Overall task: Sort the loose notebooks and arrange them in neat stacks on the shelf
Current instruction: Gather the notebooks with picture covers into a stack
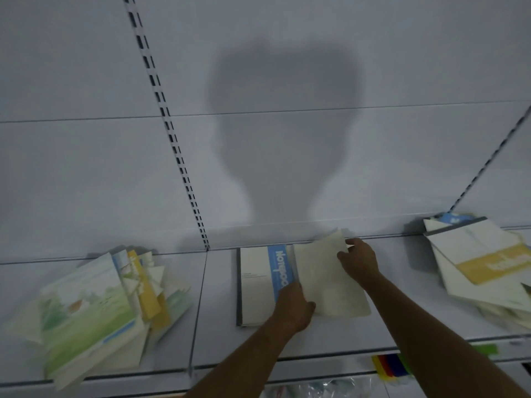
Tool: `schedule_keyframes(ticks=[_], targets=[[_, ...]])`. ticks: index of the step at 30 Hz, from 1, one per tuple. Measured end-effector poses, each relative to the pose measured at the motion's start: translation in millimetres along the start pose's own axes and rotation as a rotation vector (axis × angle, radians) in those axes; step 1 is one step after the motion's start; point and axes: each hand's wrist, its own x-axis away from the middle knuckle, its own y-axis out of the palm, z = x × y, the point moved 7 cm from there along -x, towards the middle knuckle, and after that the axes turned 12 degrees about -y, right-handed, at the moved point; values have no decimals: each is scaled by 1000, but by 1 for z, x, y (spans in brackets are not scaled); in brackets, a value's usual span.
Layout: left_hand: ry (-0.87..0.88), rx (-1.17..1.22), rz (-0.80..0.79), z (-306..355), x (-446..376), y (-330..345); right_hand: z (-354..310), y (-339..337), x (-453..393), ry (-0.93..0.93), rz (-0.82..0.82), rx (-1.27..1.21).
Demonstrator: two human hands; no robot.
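A white notebook with a blue title band (258, 285) lies flat on the white shelf (218, 340) in the middle. Tilted over its right side is a plain cream notebook (324, 280), held by both hands. My left hand (293, 307) grips its near left edge. My right hand (359, 261) pinches its far right corner. A messy pile of green landscape notebooks (86, 314) with yellow ones among them lies at the left. Another loose pile of white notebooks with a yellow band (482, 265) sits at the right.
A slotted upright rail (172, 133) runs down the white back panel and meets a shelf seam. A second rail (488, 162) stands at the right. Below the shelf edge are coloured items (390, 366) and clear plastic wrap (319, 390).
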Motion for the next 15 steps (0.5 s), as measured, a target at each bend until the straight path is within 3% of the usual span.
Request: schedule_keyframes(ticks=[15], targets=[[-26, -144, 79, -3, 0, 2, 14, 26, -4, 20, -115, 30]])
